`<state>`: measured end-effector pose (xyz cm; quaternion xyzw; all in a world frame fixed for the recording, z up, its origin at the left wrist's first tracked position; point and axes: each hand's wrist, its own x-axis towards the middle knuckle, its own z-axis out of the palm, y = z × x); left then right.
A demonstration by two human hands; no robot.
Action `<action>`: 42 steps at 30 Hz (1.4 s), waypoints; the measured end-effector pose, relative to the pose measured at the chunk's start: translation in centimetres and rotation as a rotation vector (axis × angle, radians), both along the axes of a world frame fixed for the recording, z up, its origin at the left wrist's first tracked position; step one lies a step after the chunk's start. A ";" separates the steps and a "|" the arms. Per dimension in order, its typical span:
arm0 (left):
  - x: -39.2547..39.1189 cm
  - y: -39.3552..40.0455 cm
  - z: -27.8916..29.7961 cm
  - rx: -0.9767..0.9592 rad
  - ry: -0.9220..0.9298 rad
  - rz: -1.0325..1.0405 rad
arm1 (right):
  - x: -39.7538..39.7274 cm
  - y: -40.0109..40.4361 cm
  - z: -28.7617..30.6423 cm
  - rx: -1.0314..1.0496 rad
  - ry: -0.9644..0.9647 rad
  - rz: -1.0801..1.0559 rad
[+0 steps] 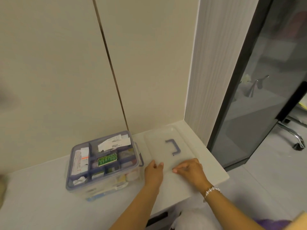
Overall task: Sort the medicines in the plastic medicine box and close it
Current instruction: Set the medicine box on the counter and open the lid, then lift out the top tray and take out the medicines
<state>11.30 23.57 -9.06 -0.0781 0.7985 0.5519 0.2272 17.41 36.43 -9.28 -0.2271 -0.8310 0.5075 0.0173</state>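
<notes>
While the medicine box (103,165) stands uncovered on the white worktop (41,196), its lid (167,146) lies flat on the same surface just to its right, at about three o'clock from the box. Both hands rest on the near edge of the lid. The left hand (153,174) sits at the lid's near-left corner, fingers together and curled at the rim; whether they grip under the edge cannot be determined. The right hand (191,170) lies palm-down on the lid's near edge, fingers bent with the tips pressed to the plastic; a beaded bracelet (211,191) circles that wrist. The lid is translucent, with a purple handle (172,146) folded flat at its centre, at about twelve o'clock from the hands. The box is clear plastic with a purple rim and a purple latch (141,159) on its right side. A divided tray fills its top: white paper packets (81,161) in the long left compartment, folded leaflets (113,143) in the far compartment at twelve o'clock, a green-labelled pack (107,159) in the middle, and crumpled white paper (79,180) in the near-left corner at seven o'clock. More packs show dimly through the box wall below the tray. Beige wall panels (66,72) rise behind the worktop, and a dark glass door (265,97) stands at two o'clock.
</notes>
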 end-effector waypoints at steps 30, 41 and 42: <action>-3.3 -18.8 7.8 -0.467 0.632 0.255 | -6.9 -11.8 7.1 0.120 0.258 0.049; -5.1 -22.0 5.9 -0.131 0.562 0.455 | -9.6 -12.9 6.9 0.223 0.114 -0.158; -5.3 -22.0 5.8 -0.126 0.545 0.464 | -9.8 -12.9 7.0 0.249 0.094 -0.166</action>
